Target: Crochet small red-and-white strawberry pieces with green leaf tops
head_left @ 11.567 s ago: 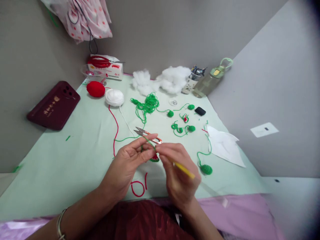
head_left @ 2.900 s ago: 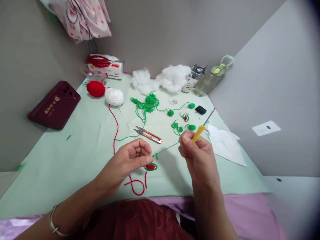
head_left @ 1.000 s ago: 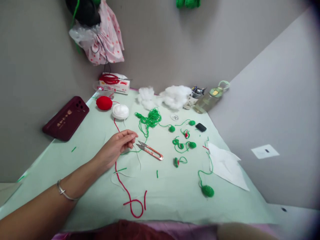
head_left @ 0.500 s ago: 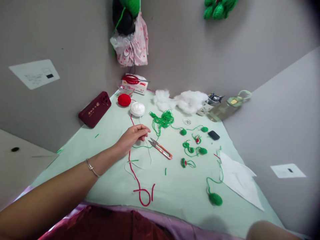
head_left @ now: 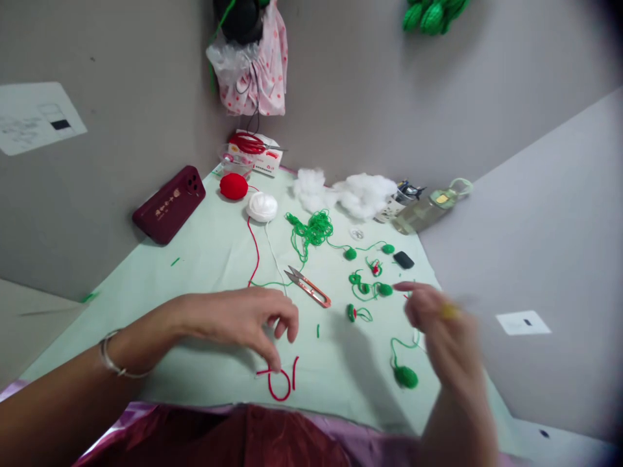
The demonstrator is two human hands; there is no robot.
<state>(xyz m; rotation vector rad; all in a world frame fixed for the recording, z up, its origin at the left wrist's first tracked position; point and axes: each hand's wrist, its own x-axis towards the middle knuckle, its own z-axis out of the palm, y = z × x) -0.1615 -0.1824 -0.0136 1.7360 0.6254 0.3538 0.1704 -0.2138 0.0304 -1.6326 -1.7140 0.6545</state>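
My left hand point(head_left: 253, 324) hovers low over the front of the table, thumb and fingers apart, its thumb tip by the looped end of red yarn point(head_left: 280, 397); nothing shows between its fingers. My right hand point(head_left: 438, 324) is raised on the right, blurred, with a yellow ring and the index finger pointing left; whether it holds anything is unclear. Small orange snips point(head_left: 311, 288) lie between the hands. Beyond them are a tangle of green yarn point(head_left: 314, 230), a white ball point(head_left: 263, 207) and a red ball point(head_left: 234, 186). Small green crocheted pieces point(head_left: 385, 289) lie on the right.
A maroon phone point(head_left: 170, 204) leans at the left wall. White stuffing point(head_left: 365, 194), a pen holder point(head_left: 389, 211) and a bottle point(head_left: 428, 207) stand along the back. A green oval piece point(head_left: 405, 377) lies near my right forearm. Red scissors point(head_left: 250, 143) rest on a box.
My left hand has moved down toward the front edge and its fingers have spread. My right hand has come into view from the lower right. The view has shifted slightly.
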